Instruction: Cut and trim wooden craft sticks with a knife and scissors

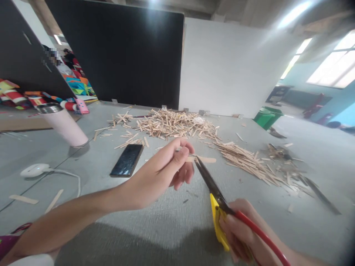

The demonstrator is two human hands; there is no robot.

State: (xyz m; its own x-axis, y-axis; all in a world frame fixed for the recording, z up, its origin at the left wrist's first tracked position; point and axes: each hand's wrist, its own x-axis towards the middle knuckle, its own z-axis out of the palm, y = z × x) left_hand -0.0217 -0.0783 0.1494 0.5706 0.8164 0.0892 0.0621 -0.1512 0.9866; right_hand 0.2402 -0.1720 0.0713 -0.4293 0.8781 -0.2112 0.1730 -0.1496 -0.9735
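Note:
My left hand [166, 162] is closed, pinching a flat wooden craft stick [208, 160] between thumb and fingers above the table. One rounded end of the stick sticks out to the right. In my right hand [242, 227] is a pair of scissors [212, 186] with dark blades, plus red and yellow at the handles. The blade tips reach the stick just beside my left fingertips; whether they grip it I cannot tell. Behind my hands lies a loose heap of craft sticks [172, 125], with a more aligned pile of sticks [246, 160] to the right.
A black phone [127, 160] lies left of my hand. Farther left are a pink tumbler [65, 125] and a white corded device [34, 170]. Black and white panels [233, 70] stand along the back. A green bin [267, 117] is beyond the table; a person is at far left.

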